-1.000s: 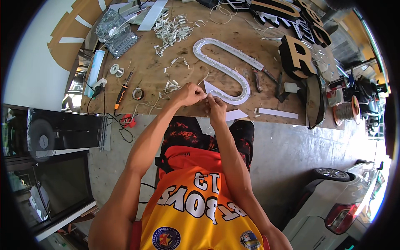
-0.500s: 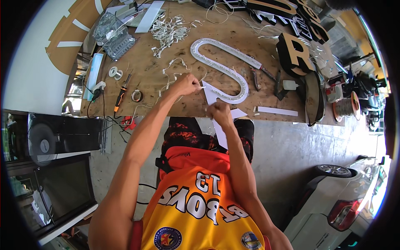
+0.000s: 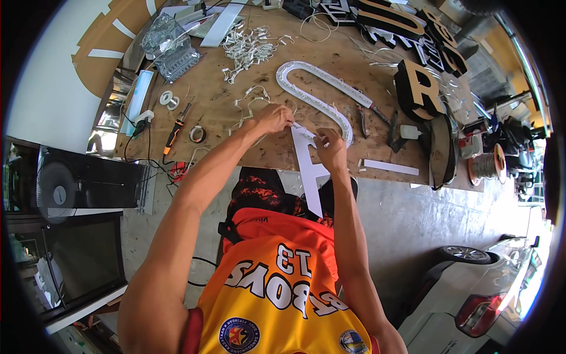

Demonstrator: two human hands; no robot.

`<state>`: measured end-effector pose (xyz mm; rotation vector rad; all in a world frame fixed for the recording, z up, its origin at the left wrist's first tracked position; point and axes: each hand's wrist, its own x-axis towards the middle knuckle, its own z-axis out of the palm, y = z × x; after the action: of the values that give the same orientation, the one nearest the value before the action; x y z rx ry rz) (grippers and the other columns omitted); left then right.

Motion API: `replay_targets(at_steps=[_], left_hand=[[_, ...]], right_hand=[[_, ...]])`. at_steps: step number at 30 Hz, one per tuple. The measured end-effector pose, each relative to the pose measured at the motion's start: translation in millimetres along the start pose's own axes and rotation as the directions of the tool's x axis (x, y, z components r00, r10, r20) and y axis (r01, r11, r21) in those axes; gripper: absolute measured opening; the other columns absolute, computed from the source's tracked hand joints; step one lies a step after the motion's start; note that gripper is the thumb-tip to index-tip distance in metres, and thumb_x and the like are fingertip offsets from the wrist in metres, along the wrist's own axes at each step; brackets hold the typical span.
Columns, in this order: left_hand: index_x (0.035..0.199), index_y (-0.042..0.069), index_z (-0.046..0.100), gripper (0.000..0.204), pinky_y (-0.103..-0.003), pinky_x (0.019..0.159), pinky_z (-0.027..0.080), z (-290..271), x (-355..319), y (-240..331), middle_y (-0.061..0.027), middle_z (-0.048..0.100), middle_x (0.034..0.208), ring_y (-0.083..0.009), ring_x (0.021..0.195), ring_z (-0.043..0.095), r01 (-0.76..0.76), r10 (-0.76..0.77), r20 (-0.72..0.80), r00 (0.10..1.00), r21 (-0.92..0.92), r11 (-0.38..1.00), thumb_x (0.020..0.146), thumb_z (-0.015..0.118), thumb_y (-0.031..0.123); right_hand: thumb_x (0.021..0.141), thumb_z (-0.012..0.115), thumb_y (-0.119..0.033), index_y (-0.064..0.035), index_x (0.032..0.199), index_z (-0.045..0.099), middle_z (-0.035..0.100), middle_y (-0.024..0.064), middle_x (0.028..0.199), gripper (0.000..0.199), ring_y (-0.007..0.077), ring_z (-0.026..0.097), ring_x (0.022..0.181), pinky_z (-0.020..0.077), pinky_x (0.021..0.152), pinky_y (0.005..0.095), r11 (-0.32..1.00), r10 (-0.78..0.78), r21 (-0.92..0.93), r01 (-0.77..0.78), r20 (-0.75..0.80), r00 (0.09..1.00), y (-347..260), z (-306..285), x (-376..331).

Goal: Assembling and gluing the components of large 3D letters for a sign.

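Note:
A flat white letter-shaped panel (image 3: 308,174) lies across the near table edge and reaches down over my lap. My left hand (image 3: 274,119) is closed at the panel's upper end, pinching a small white LED module. A wired string of such modules (image 3: 256,94) trails on the table beyond that hand. Over the panel's right side, my right hand (image 3: 332,147) has its fingers curled together close to its surface; what they pinch is too small to make out. Just beyond both hands lies a white S-shaped channel letter (image 3: 312,99) lined with small modules, its near curve partly hidden by my right hand.
A pile of white modules (image 3: 250,50) lies at the back. On the left are a soldering iron (image 3: 177,130), a solder spool (image 3: 169,100) and a tape roll (image 3: 197,134). Pliers (image 3: 362,121), a white strip (image 3: 391,167) and a black-sided R letter (image 3: 420,88) are to the right.
My right hand has moved up and to the right over the panel, uncovering more of it. My left hand has shifted slightly right at its upper end. The whole view has tilted a little.

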<state>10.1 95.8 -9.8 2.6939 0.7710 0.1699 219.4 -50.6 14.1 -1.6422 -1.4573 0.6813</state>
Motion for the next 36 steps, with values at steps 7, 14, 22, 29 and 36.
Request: replay_targets(at_steps=[7,14,22,29,36], left_hand=[[0.085,0.011,0.071,0.013,-0.040,0.079,0.054,8.9,-3.2,2.9,-0.0055,0.068,0.090,-0.0267,0.090,0.067,-0.060,0.067,-0.073,0.995,0.096,0.994,0.078,0.061,0.010],[0.082,0.008,0.069,0.012,-0.039,0.078,0.055,14.0,-3.6,1.6,-0.0061,0.066,0.085,-0.0263,0.089,0.067,-0.084,0.107,-0.133,0.985,0.172,0.981,0.076,0.059,0.007],[0.081,0.008,0.068,0.011,-0.039,0.078,0.055,9.2,-8.2,8.8,-0.0066,0.066,0.085,-0.0257,0.089,0.067,-0.076,0.089,-0.134,0.987,0.098,0.992,0.076,0.059,0.007],[0.079,0.008,0.067,0.010,-0.039,0.078,0.055,6.9,-9.4,21.0,-0.0061,0.066,0.087,-0.0247,0.090,0.067,-0.078,0.095,-0.137,0.986,0.131,0.988,0.078,0.057,0.008],[0.074,0.008,0.064,0.012,-0.038,0.077,0.056,11.2,-1.8,22.1,-0.0070,0.063,0.083,-0.0252,0.090,0.066,-0.145,0.169,-0.103,0.980,0.202,0.969,0.082,0.055,0.012]], right_hand=[[0.075,0.076,-0.016,-0.0068,0.105,0.071,0.069,0.0147,0.101,0.032,0.0330,0.068,0.090,0.0530,0.076,0.0412,0.956,-0.199,-0.232,0.181,-0.055,0.978,11.9,33.5,10.4],[0.074,0.076,-0.019,-0.0086,0.101,0.073,0.069,0.0121,0.100,0.029,0.0352,0.067,0.091,0.0528,0.078,0.0424,0.954,-0.185,-0.238,0.180,-0.001,0.983,3.4,45.9,22.1],[0.073,0.076,-0.019,-0.0076,0.096,0.073,0.067,0.0118,0.098,0.026,0.0359,0.065,0.092,0.0525,0.078,0.0427,0.961,-0.211,-0.185,0.205,-0.011,0.978,14.9,48.4,20.9],[0.072,0.075,-0.014,-0.0050,0.095,0.071,0.068,0.0126,0.099,0.025,0.0360,0.065,0.091,0.0527,0.079,0.0411,0.965,-0.254,-0.077,0.252,-0.012,0.967,22.2,42.5,20.2],[0.071,0.073,-0.011,-0.0033,0.093,0.071,0.068,0.0135,0.099,0.023,0.0360,0.065,0.092,0.0527,0.080,0.0405,0.958,-0.276,-0.078,0.274,-0.005,0.961,25.2,42.1,21.7]])
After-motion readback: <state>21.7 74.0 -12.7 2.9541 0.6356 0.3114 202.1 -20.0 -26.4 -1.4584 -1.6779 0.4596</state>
